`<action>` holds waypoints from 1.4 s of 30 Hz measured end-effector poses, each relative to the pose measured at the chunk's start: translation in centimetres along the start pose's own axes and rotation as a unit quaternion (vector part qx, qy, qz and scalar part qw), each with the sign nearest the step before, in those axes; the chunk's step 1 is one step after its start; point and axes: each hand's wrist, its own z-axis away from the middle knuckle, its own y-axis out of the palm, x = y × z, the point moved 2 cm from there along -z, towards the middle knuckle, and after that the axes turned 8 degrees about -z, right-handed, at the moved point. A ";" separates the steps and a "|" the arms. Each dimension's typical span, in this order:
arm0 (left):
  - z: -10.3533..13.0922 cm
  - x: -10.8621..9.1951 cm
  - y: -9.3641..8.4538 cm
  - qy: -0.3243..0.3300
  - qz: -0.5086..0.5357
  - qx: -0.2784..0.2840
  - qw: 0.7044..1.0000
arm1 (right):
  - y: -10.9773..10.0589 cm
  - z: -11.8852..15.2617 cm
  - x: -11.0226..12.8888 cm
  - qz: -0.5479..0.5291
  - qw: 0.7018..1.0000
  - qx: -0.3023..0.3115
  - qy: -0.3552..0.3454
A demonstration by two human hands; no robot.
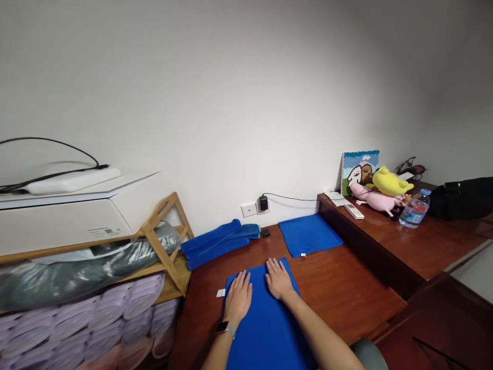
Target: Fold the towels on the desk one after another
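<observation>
Pressing blue cloth (pixel 262 329) with open left hand (pixel 238 299) at eleven o'clock, equally open right hand (pixel 278 280) at one, probably for flatness.

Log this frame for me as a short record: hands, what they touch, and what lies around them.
left hand: flat, palm down, watch on wrist
right hand: flat, palm down
touching: both hands, left and right, on one spread blue cloth
surface: brown wooden table
beyond the hands: flat blue cloth; folded blue cloths
right ledge: remote, bottle, pink plush, yellow plush
left side: wooden rack, purple slippers
</observation>
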 end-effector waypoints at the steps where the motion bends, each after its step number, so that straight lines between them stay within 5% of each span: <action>1: -0.4 -0.3 0.0 0.013 0.004 0.003 1.000 | 0.6 -0.1 0.8 -0.006 1.000 0.004 -0.014; 6: -0.8 0.8 0.4 -0.038 -0.016 0.054 0.998 | 2.3 -0.5 0.9 -0.010 0.999 0.035 -0.030; 13: 0.1 4.2 -0.1 -0.087 -0.036 0.076 0.993 | -0.7 -0.3 -3.7 0.023 0.997 0.042 0.057; 16: -0.4 2.5 -0.4 -0.049 -0.032 0.062 0.996 | -0.6 -0.3 -2.3 0.016 0.998 0.031 0.058; 20: -1.0 -1.4 0.3 0.027 -0.003 0.050 0.998 | 1.8 0.0 1.3 -0.025 0.999 0.026 -0.037; 23: -0.8 -2.2 1.1 0.011 -0.002 0.060 0.998 | 2.8 0.5 1.7 -0.036 0.997 0.041 -0.059; 32: 1.9 5.8 -0.6 -0.078 -0.017 0.074 0.994 | -2.7 1.3 -4.8 0.020 0.993 0.043 0.104; 34: 2.9 4.9 -1.6 -0.056 -0.016 0.054 0.997 | -2.7 2.5 -3.8 0.019 0.993 0.017 0.116; 37: 5.3 0.5 -2.3 -0.017 -0.012 0.014 1.000 | -0.4 5.7 -0.5 0.008 0.998 -0.029 0.057; 40: 8.4 -3.8 -1.8 -0.007 -0.009 0.029 0.999 | 2.7 9.4 2.2 -0.014 1.000 -0.027 0.007; 42: 10.2 -4.3 -1.4 -0.027 -0.018 0.046 0.998 | 3.4 11.2 2.2 -0.019 0.999 -0.014 0.023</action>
